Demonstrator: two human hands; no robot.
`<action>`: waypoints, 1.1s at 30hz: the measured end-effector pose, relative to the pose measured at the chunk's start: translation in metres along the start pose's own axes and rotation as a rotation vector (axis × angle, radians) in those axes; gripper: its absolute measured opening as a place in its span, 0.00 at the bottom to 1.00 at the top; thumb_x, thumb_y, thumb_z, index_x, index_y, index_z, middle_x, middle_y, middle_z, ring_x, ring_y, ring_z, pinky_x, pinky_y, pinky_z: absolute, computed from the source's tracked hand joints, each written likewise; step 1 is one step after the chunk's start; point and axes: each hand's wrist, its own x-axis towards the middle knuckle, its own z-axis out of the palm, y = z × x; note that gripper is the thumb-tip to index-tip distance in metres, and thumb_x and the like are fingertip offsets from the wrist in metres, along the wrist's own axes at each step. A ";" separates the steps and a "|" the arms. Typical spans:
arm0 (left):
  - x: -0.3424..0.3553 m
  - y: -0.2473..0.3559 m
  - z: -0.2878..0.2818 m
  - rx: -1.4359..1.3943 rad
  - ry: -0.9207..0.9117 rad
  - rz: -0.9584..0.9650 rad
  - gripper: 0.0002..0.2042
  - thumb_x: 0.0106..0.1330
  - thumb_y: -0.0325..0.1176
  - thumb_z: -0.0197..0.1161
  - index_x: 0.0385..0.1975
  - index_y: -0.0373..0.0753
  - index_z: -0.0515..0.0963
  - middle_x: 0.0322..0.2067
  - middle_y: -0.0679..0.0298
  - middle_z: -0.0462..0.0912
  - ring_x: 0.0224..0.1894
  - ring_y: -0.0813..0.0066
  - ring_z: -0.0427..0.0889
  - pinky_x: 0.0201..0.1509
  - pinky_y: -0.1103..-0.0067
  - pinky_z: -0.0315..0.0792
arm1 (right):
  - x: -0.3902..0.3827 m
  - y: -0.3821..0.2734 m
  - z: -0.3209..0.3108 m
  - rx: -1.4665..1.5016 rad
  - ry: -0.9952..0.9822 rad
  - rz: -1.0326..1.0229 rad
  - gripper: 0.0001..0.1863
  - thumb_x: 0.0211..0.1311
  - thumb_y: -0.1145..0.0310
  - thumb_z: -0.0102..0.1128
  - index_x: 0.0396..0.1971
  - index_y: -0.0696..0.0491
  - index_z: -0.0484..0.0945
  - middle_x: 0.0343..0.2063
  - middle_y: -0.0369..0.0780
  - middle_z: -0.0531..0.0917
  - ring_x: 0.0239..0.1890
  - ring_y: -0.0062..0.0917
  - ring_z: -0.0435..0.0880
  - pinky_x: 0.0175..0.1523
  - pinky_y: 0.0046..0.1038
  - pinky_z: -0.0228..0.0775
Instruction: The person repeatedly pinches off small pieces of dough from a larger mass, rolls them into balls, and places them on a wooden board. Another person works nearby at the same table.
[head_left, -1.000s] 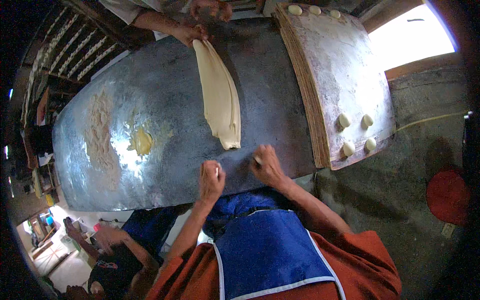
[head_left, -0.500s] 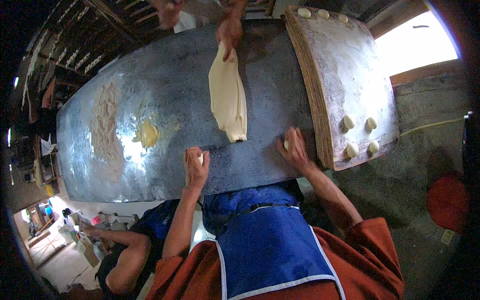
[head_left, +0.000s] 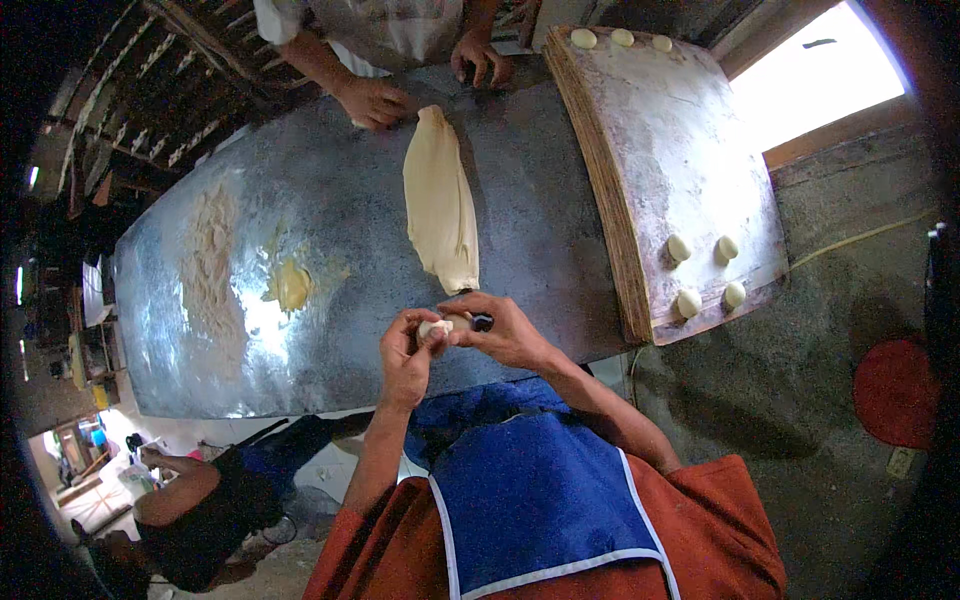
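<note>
Dough in the fingers [head_left: 433, 328], pale, soft and smoothly rounded, sits between the two hands above the near part of the table, just short of the long dough slab's near end. Whether it is one lump or two touching pieces, I cannot tell. The left hand [head_left: 405, 358] has a narrow grip, its thumb and fingers closed round the left end of the dough; the right hand [head_left: 508, 333] pinches the other end, its fingers curved over the top.

The long dough slab [head_left: 440, 200] lies lengthwise away from the person, cream-coloured and satiny, with folds running along its right side and a ragged, narrowed near end. Beneath it the table [head_left: 540, 210] is dark grey, scuffed and glossy where light strikes. To the left lie a soft yellow blob [head_left: 294, 286] with a greasy smear round it and a powdery, crumbly whitish band [head_left: 208, 250].

To the right stands a stack of boards [head_left: 690, 150] with layered brown edges and a worn, pale top. Seven smooth, egg-shaped dough balls [head_left: 679, 248] rest there, three along the far edge and four toward the near end. Across the table, a co-worker's hands [head_left: 375, 103] lie near the slab's far end.
</note>
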 end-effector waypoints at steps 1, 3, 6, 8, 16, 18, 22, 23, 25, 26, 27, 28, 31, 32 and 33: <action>0.000 0.001 0.003 -0.052 -0.026 0.001 0.06 0.68 0.24 0.65 0.42 0.36 0.77 0.36 0.67 0.81 0.37 0.83 0.78 0.42 0.82 0.75 | 0.001 -0.008 -0.001 -0.032 -0.018 0.046 0.18 0.64 0.60 0.70 0.47 0.57 0.85 0.38 0.41 0.86 0.39 0.24 0.82 0.44 0.30 0.76; 0.003 0.000 0.002 0.017 -0.055 0.024 0.06 0.67 0.23 0.65 0.41 0.36 0.77 0.35 0.68 0.81 0.36 0.84 0.78 0.39 0.82 0.75 | 0.003 -0.021 -0.005 -0.096 -0.057 0.140 0.18 0.63 0.60 0.71 0.45 0.57 0.86 0.38 0.41 0.86 0.39 0.24 0.82 0.43 0.30 0.76; 0.005 0.001 -0.004 0.122 -0.119 0.019 0.06 0.66 0.23 0.65 0.40 0.36 0.77 0.34 0.67 0.81 0.36 0.83 0.78 0.39 0.81 0.74 | 0.006 -0.026 -0.026 -0.179 -0.307 0.252 0.17 0.60 0.61 0.73 0.42 0.58 0.86 0.40 0.40 0.86 0.36 0.22 0.83 0.43 0.26 0.76; 0.007 -0.004 -0.020 0.169 -0.219 -0.003 0.06 0.64 0.24 0.66 0.39 0.36 0.77 0.32 0.64 0.81 0.36 0.77 0.79 0.40 0.80 0.73 | -0.001 -0.014 -0.048 0.117 -0.748 0.201 0.16 0.59 0.61 0.73 0.41 0.58 0.86 0.42 0.40 0.86 0.39 0.22 0.83 0.44 0.27 0.76; 0.003 -0.056 -0.074 1.156 0.033 0.452 0.11 0.63 0.34 0.70 0.38 0.39 0.77 0.34 0.57 0.71 0.41 0.52 0.73 0.48 0.59 0.68 | -0.076 0.038 -0.088 -0.383 -0.036 0.139 0.18 0.60 0.59 0.70 0.45 0.55 0.83 0.44 0.50 0.79 0.49 0.45 0.79 0.54 0.43 0.72; 0.034 -0.061 -0.093 1.237 0.130 0.495 0.14 0.62 0.37 0.70 0.37 0.39 0.73 0.34 0.56 0.70 0.41 0.53 0.72 0.47 0.61 0.67 | -0.065 0.070 -0.095 -0.902 0.070 -0.077 0.20 0.59 0.61 0.70 0.47 0.56 0.80 0.40 0.49 0.78 0.45 0.46 0.76 0.54 0.42 0.68; 0.080 -0.085 -0.043 1.055 0.334 0.540 0.17 0.63 0.40 0.69 0.36 0.38 0.67 0.34 0.54 0.70 0.39 0.52 0.71 0.43 0.61 0.65 | 0.016 0.063 -0.060 -1.131 0.408 -0.414 0.26 0.55 0.66 0.71 0.50 0.58 0.70 0.38 0.49 0.76 0.42 0.48 0.73 0.53 0.43 0.64; 0.074 -0.086 -0.013 0.954 0.331 0.489 0.17 0.63 0.39 0.69 0.36 0.37 0.67 0.34 0.54 0.70 0.39 0.51 0.71 0.43 0.60 0.65 | 0.022 0.072 -0.042 -1.117 0.449 -0.426 0.27 0.54 0.66 0.71 0.50 0.59 0.70 0.37 0.49 0.76 0.42 0.48 0.74 0.52 0.44 0.64; 0.058 -0.090 -0.005 0.888 0.257 0.486 0.16 0.63 0.37 0.69 0.37 0.37 0.67 0.34 0.55 0.70 0.39 0.50 0.71 0.43 0.60 0.65 | 0.013 0.092 -0.031 -0.979 0.396 -0.377 0.28 0.53 0.67 0.72 0.50 0.60 0.69 0.37 0.49 0.75 0.42 0.47 0.74 0.51 0.45 0.64; 0.034 -0.100 -0.014 0.917 0.168 0.527 0.16 0.63 0.35 0.68 0.37 0.36 0.67 0.34 0.55 0.70 0.39 0.50 0.71 0.43 0.60 0.65 | -0.022 0.107 -0.027 -0.857 0.307 -0.297 0.28 0.52 0.66 0.73 0.50 0.60 0.69 0.37 0.49 0.75 0.42 0.47 0.74 0.50 0.45 0.64; 0.021 -0.103 -0.022 0.944 0.087 0.568 0.16 0.63 0.34 0.68 0.37 0.35 0.67 0.34 0.55 0.70 0.38 0.50 0.71 0.43 0.60 0.65 | -0.046 0.119 -0.033 -0.736 0.212 -0.223 0.29 0.52 0.66 0.73 0.50 0.60 0.69 0.37 0.50 0.75 0.42 0.47 0.73 0.50 0.45 0.65; 0.027 -0.097 -0.040 0.977 0.073 0.555 0.15 0.63 0.33 0.68 0.37 0.35 0.67 0.34 0.55 0.70 0.38 0.51 0.71 0.43 0.61 0.65 | -0.053 0.131 -0.059 -0.800 0.183 -0.317 0.29 0.51 0.66 0.74 0.49 0.60 0.69 0.37 0.50 0.75 0.42 0.47 0.73 0.49 0.46 0.65; 0.055 -0.083 -0.071 0.984 0.158 0.509 0.15 0.62 0.30 0.68 0.37 0.35 0.67 0.34 0.54 0.70 0.38 0.52 0.72 0.44 0.62 0.66 | -0.031 0.135 -0.117 -0.971 0.195 -0.419 0.28 0.50 0.67 0.74 0.48 0.60 0.70 0.40 0.51 0.76 0.44 0.49 0.74 0.50 0.47 0.67; 0.073 -0.084 -0.061 0.930 0.282 0.480 0.14 0.61 0.30 0.68 0.37 0.36 0.67 0.34 0.54 0.70 0.37 0.52 0.72 0.44 0.62 0.67 | 0.011 0.103 -0.106 -1.009 0.255 -0.334 0.28 0.50 0.66 0.74 0.48 0.59 0.72 0.43 0.51 0.76 0.47 0.51 0.74 0.53 0.48 0.67; 0.084 -0.087 -0.046 0.862 0.385 0.466 0.14 0.61 0.29 0.68 0.37 0.36 0.67 0.33 0.54 0.70 0.37 0.52 0.72 0.44 0.62 0.67 | 0.032 0.085 -0.096 -1.060 0.338 -0.239 0.27 0.51 0.65 0.73 0.48 0.59 0.73 0.45 0.52 0.77 0.50 0.52 0.74 0.56 0.49 0.68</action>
